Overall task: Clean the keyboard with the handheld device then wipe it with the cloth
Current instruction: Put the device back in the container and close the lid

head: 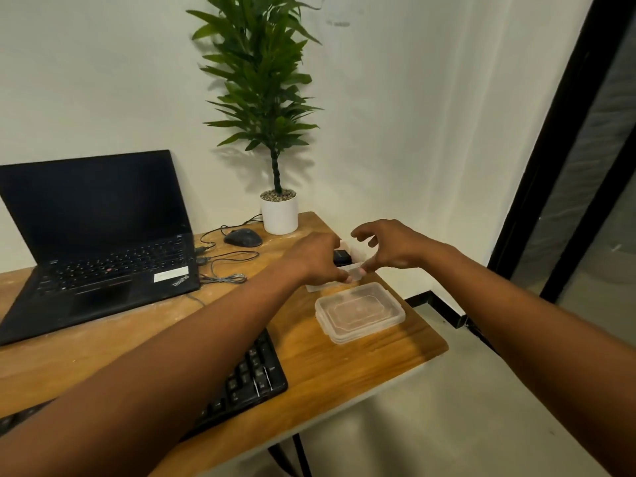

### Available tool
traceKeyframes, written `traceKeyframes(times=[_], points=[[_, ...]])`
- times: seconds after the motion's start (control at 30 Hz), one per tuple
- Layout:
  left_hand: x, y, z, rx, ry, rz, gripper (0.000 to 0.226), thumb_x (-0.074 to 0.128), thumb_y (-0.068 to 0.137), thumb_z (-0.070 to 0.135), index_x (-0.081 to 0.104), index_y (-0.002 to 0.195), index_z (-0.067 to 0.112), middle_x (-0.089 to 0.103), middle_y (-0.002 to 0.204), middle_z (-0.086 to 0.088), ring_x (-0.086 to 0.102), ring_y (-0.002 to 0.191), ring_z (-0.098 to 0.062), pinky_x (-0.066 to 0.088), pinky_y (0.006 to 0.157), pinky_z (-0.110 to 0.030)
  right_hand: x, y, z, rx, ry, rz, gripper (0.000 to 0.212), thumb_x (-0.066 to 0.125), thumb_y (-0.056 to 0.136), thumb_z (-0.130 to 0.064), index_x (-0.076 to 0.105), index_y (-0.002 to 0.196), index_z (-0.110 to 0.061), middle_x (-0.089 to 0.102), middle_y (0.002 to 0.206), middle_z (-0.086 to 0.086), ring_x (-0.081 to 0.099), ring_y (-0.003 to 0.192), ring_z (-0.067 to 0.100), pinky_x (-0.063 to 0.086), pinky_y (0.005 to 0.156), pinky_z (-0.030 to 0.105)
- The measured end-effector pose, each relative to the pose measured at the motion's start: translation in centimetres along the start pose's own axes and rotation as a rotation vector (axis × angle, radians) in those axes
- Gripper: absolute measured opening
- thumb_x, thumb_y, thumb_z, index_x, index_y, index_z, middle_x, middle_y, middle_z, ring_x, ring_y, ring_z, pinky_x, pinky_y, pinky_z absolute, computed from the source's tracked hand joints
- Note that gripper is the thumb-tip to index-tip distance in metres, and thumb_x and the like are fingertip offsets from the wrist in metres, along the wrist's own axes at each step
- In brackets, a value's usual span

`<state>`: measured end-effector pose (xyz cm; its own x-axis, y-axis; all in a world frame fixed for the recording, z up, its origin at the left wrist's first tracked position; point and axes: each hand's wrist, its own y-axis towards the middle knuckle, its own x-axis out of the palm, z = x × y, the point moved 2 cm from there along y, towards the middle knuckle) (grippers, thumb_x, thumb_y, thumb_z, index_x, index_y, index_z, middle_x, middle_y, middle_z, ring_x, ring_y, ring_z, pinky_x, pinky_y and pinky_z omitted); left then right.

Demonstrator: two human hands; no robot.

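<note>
Together, both hands (358, 256) on a clear container (347, 274).

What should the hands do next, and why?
Probably lift the small black device out of the clear container behind the lidded plastic box. Both hands, left hand and right hand, are there, and the black keyboard looks untouched.

Head-height view, forward and down over desk (344, 366).
</note>
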<state>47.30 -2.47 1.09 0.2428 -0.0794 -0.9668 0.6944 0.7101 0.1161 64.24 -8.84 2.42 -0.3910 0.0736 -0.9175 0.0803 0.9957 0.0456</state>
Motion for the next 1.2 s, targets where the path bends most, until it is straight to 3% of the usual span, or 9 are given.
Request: traceKeyframes(times=[0.1, 0.17, 0.27, 0.47, 0.7, 0.97, 1.2], points=[[0.8, -1.5, 0.7, 0.039, -0.055, -0.041, 0.073, 0.086, 0.072, 0.055, 0.063, 0.132, 0.021, 0.069, 0.125, 0.003, 0.06, 0.096, -0.014, 0.046, 0.074, -0.026, 0.1, -1.8, 0.8, 0.033, 0.024, -0.047, 0.095, 0.096, 0.067, -0.029, 0.049, 0.148, -0.022, 0.056, 0.145, 0.0, 0.058, 0.125, 0.021, 0.052, 0.096, 0.033], [1.5, -2.1, 0.9, 0.047, -0.073, -0.072, 0.086, 0.086, 0.069, 0.06, 0.058, 0.142, 0.022, 0.064, 0.137, 0.002, 0.062, 0.112, -0.018, 0.052, 0.088, -0.032, 0.2, -2.5, 1.3, 0.057, 0.037, -0.087, 0.099, 0.096, 0.066, -0.029, 0.046, 0.15, -0.022, 0.054, 0.148, 0.0, 0.056, 0.128, 0.022, 0.051, 0.099, 0.035], [2.2, -2.9, 1.1, 0.017, -0.047, -0.163, 0.103, 0.084, 0.069, 0.063, 0.043, 0.152, 0.017, 0.051, 0.152, -0.003, 0.052, 0.134, -0.025, 0.048, 0.105, -0.039, 0.8, -3.2, 1.7, 0.076, 0.021, -0.151, 0.103, 0.096, 0.067, -0.03, 0.04, 0.153, -0.023, 0.047, 0.154, 0.001, 0.05, 0.136, 0.026, 0.048, 0.105, 0.039], [3.8, -3.5, 1.3, -0.036, 0.061, -0.385, 0.108, 0.08, 0.068, 0.072, 0.037, 0.151, 0.018, 0.048, 0.151, -0.006, 0.049, 0.132, -0.028, 0.049, 0.105, -0.042, 2.4, -3.2, 2.1, 0.088, -0.004, -0.307, 0.115, 0.096, 0.065, -0.034, 0.028, 0.158, -0.03, 0.031, 0.164, -0.002, 0.034, 0.147, 0.029, 0.04, 0.113, 0.041], [5.7, -3.7, 0.9, -0.068, 0.051, -0.404, 0.091, 0.084, 0.068, 0.064, 0.049, 0.138, 0.018, 0.059, 0.132, -0.005, 0.057, 0.113, -0.022, 0.054, 0.098, -0.04, 4.7, -2.7, 3.1, 0.106, -0.021, -0.43, 0.124, 0.098, 0.061, -0.031, 0.023, 0.16, -0.031, 0.027, 0.166, -0.003, 0.029, 0.15, 0.03, 0.038, 0.118, 0.047], [6.1, -4.2, 0.6, -0.094, -0.025, -0.327, 0.078, 0.09, 0.067, 0.053, 0.056, 0.129, 0.018, 0.062, 0.123, -0.002, 0.057, 0.105, -0.019, 0.055, 0.088, -0.032, 6.0, -2.4, 4.1, 0.107, -0.055, -0.396, 0.121, 0.098, 0.062, -0.027, 0.026, 0.159, -0.031, 0.032, 0.163, -0.003, 0.034, 0.147, 0.029, 0.041, 0.116, 0.045], [4.4, -4.8, 0.4, -0.078, -0.049, -0.294, 0.097, 0.091, 0.065, 0.053, 0.049, 0.143, 0.014, 0.057, 0.137, -0.004, 0.055, 0.121, -0.023, 0.053, 0.101, -0.038, 5.0, -2.3, 3.5, 0.085, -0.009, -0.371, 0.117, 0.1, 0.055, -0.032, 0.036, 0.153, -0.032, 0.04, 0.156, -0.005, 0.04, 0.14, 0.025, 0.046, 0.112, 0.042]])
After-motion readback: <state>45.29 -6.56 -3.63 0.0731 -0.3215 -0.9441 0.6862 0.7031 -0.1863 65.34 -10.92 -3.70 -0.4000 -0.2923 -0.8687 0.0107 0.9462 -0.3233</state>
